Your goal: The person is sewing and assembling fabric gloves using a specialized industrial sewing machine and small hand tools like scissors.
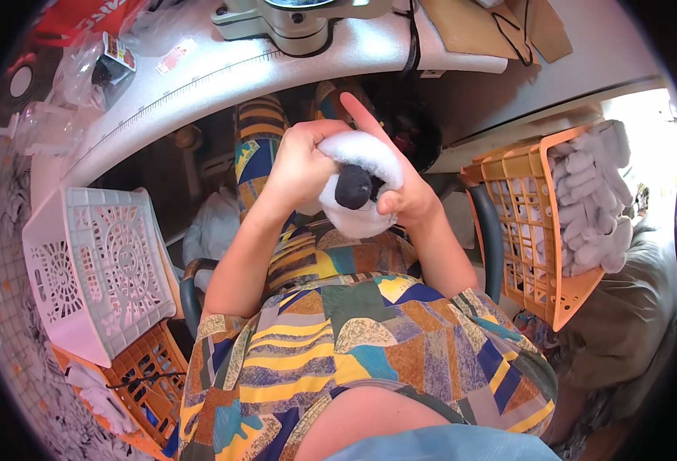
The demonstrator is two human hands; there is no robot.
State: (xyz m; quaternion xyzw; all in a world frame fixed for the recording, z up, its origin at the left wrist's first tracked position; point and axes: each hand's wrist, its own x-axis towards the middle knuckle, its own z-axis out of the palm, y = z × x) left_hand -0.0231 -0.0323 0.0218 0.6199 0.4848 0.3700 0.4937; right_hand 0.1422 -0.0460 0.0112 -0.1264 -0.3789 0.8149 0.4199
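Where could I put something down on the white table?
On the white table, between the pale machine and the black cord. There's another bare patch between the machine and the small label. The left end looks crowded with clear plastic.

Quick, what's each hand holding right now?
Left hand: closed on the white fluffy fabric.
Right hand: holding the same fabric from the other side.

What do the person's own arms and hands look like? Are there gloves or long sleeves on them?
No long sleeves! The left hand and right hand are bare, with no gloves, and I see no rings or watch. The forearms are bare too. Above them are short sleeves with a patchwork print, including brown and teal.
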